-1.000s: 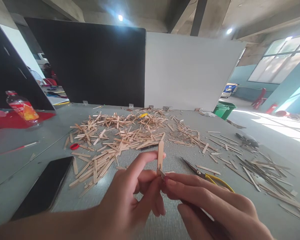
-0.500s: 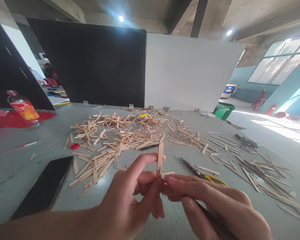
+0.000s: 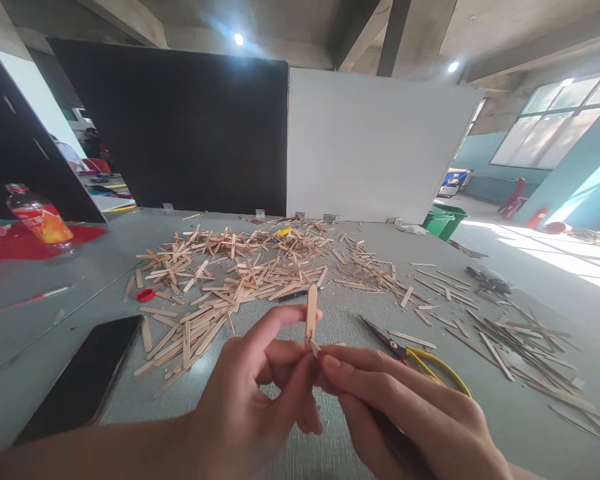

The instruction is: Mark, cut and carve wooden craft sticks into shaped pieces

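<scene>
Seen from my head camera, I work with both hands close together at the near middle of a grey table (image 3: 115, 257), littered with wooden sticks. My left hand (image 3: 253, 393) pinches a single flat stick (image 3: 311, 310) upright near its lower end between thumb and fingers, the index finger curled behind it higher up. My right hand (image 3: 410, 400), fingers closed around a slim, dark-handled tool (image 3: 316, 347), brings the tool's pale, pointed tip to the stick's lower part, beside a small dark mark; whether the tip cuts into the wood I cannot tell. The stick's rounded top stands clear above my fingers

Beyond my hands, a broad heap of loose sticks (image 3: 207, 327) spreads from the near left to the far middle, with something small and yellow (image 3: 284, 233) lying among it. Just beyond my right hand lie scissors (image 3: 399, 348) with yellow handles, blades pointing to the far left. Farther right, thin strips (image 3: 510, 350) lie in a loose tangle. On the left, a black phone (image 3: 83, 377) rests near my forearm, with a red ring (image 3: 145, 295) past its far end. At far left, a labelled bottle (image 3: 43, 223) stands by a red sheet (image 3: 0, 247); a black panel (image 3: 195, 133) and a white panel (image 3: 360, 147) close off the far edge
</scene>
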{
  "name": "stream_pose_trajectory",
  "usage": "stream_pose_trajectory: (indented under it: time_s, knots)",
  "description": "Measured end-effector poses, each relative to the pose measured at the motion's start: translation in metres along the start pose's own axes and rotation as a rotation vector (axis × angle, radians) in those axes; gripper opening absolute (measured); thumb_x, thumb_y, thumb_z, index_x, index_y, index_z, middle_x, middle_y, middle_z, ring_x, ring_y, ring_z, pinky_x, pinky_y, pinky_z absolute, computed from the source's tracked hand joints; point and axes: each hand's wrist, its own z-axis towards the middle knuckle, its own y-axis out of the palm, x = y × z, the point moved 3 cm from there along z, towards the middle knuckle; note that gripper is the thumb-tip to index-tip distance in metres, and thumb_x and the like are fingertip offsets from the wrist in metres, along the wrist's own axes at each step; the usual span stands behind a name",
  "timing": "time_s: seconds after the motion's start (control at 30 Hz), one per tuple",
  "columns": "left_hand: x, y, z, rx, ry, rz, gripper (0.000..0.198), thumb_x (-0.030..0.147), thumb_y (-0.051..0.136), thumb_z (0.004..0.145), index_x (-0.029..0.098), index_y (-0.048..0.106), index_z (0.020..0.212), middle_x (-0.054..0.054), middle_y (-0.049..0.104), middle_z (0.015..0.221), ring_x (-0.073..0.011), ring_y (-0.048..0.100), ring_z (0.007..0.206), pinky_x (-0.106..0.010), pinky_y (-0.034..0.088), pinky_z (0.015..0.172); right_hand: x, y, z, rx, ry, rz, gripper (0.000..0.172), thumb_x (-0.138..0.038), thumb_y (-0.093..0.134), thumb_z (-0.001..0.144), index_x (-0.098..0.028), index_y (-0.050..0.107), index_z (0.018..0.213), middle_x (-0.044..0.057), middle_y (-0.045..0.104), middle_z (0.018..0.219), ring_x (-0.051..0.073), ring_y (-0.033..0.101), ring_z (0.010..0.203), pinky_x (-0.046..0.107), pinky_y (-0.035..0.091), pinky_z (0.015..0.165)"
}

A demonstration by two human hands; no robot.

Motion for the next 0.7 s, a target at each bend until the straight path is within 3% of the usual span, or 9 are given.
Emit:
stream_pose_trajectory:
  time_s: [0.17, 0.3, 0.4, 0.47, 0.57, 0.7]
  knots:
    - [-0.007, -0.001, 0.007, 0.034, -0.059, 0.004, 0.05, 0.045, 0.068, 0.096, 0.022, 0.049, 0.137, 0.001, 0.073, 0.061, -0.018, 0.069, 0.051, -0.023, 0.053, 0.049, 0.008, 0.005, -0.004, 0.002, 0.023, 0.043, 0.03, -0.004, 0.061, 0.092, -0.014, 0.071, 0.118, 0.012, 0.08, 0.111, 0.013, 0.08, 0.072, 0.014, 0.065, 0.065]
    - [-0.007, 0.0, 0.011, 0.023, -0.095, -0.017, 0.048, 0.042, 0.068, 0.096, 0.021, 0.048, 0.134, 0.002, 0.072, 0.061, -0.0166, 0.068, 0.052, -0.022, 0.052, 0.051, 0.013, 0.006, -0.007, -0.136, 0.036, 0.033, 0.033, -0.005, 0.057, 0.096, -0.011, 0.069, 0.126, 0.012, 0.078, 0.119, 0.012, 0.08, 0.079, 0.011, 0.063, 0.072]
    - [-0.006, -0.001, 0.013, 0.026, -0.107, -0.024, 0.043, 0.043, 0.066, 0.098, 0.021, 0.048, 0.13, 0.002, 0.072, 0.063, -0.0152, 0.067, 0.051, -0.021, 0.049, 0.05, 0.015, 0.007, -0.009, -0.068, -0.047, -0.035, 0.033, -0.007, 0.056, 0.098, -0.008, 0.067, 0.129, 0.017, 0.077, 0.121, 0.017, 0.081, 0.093, 0.015, 0.064, 0.079]
    - [-0.005, -0.002, 0.013, 0.013, -0.087, 0.007, 0.04, 0.043, 0.063, 0.1, 0.021, 0.048, 0.13, 0.002, 0.072, 0.062, -0.0153, 0.067, 0.052, -0.021, 0.049, 0.051, 0.019, 0.007, -0.009, -0.031, -0.015, -0.021, 0.03, -0.007, 0.058, 0.097, -0.008, 0.068, 0.125, 0.018, 0.077, 0.12, 0.018, 0.08, 0.098, 0.016, 0.064, 0.081]
    - [-0.004, -0.002, 0.014, -0.021, -0.071, 0.034, 0.041, 0.043, 0.06, 0.102, 0.02, 0.045, 0.133, 0.0, 0.074, 0.064, -0.0163, 0.068, 0.056, -0.024, 0.05, 0.056, 0.024, 0.003, -0.006, -0.095, 0.081, 0.022, 0.027, -0.01, 0.061, 0.097, -0.014, 0.07, 0.123, 0.013, 0.078, 0.118, 0.018, 0.081, 0.093, 0.016, 0.065, 0.078]
    - [-0.001, -0.003, 0.015, -0.016, -0.1, -0.02, 0.045, 0.043, 0.059, 0.103, 0.02, 0.04, 0.137, 0.0, 0.074, 0.064, -0.017, 0.068, 0.058, -0.026, 0.052, 0.06, 0.023, -0.005, -0.005, -0.206, 0.092, -0.026, 0.031, -0.012, 0.063, 0.096, -0.019, 0.071, 0.125, 0.01, 0.079, 0.119, 0.017, 0.081, 0.085, 0.017, 0.066, 0.071]
